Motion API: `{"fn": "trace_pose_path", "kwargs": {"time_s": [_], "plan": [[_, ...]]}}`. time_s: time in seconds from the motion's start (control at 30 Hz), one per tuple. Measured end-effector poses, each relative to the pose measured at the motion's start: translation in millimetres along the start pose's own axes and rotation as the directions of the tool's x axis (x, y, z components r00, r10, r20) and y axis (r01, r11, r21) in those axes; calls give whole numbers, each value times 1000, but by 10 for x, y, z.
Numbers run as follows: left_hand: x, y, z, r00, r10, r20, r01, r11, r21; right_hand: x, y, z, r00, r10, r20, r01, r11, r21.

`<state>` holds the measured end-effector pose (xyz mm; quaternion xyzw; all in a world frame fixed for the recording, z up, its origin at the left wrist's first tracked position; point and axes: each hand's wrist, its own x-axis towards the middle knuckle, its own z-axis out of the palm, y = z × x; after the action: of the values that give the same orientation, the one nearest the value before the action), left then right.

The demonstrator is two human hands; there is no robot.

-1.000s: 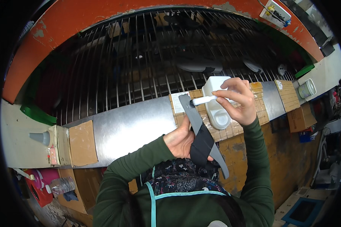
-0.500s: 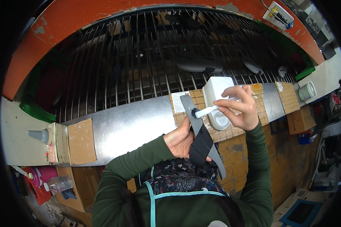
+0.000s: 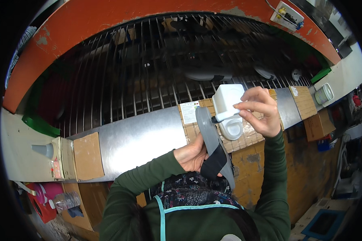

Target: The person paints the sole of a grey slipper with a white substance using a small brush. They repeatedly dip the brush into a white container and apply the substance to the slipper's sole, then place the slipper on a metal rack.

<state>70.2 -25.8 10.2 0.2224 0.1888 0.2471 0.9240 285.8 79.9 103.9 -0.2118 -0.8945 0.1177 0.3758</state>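
My left hand [image 3: 193, 156] is closed round a slide sandal [image 3: 207, 130] with a grey sole and a broad black strap. The sandal is held tilted above the near edge of the bench, its strap end toward me. Between the thumb and fingers of my right hand [image 3: 261, 114] is a small white-handled brush [image 3: 226, 115]. Its dark bristles meet the right edge of the sole, or come very close to it. Just beyond the brush stands a white plastic container [image 3: 228, 96] with a rounded cup at its near end, partly hidden by my right hand.
Cardboard [image 3: 189, 130] and a printed sheet [image 3: 190, 112] lie on the metal bench [image 3: 140, 132]. Farther back runs a rack of metal bars [image 3: 120, 76] carrying several shoe parts. A grey cone [image 3: 43, 150] sits at far left, a pale tub [image 3: 324, 94] at far right.
The sandal has turned in my left hand, so more of the sole's broad face shows. The brush has shifted slightly right, from the narrow side of the sole to its right edge.
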Motion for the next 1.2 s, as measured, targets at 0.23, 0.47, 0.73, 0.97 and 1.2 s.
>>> {"fn": "trace_pose_path", "kwargs": {"time_s": [0.23,0.47,0.73,0.97,1.2], "plan": [[10,-11,0,998,49,26,-50,998,47,114,-128,-123,998,-57,34,60,994,-95],[62,-159,-202,994,106,-41,-99,986,132,-7,-127,-51,1000,-7,19,3,980,201],[206,-112,-415,965,251,69,-252,968,5,-153,-98,117,988,-63,143,44,990,134],[307,-68,-565,890,446,92,-439,894,-86,-90,68,202,999,-32,-38,33,999,16],[163,-52,-680,827,555,86,-535,825,-181,-353,-22,41,994,1,111,-21,983,181]]}}
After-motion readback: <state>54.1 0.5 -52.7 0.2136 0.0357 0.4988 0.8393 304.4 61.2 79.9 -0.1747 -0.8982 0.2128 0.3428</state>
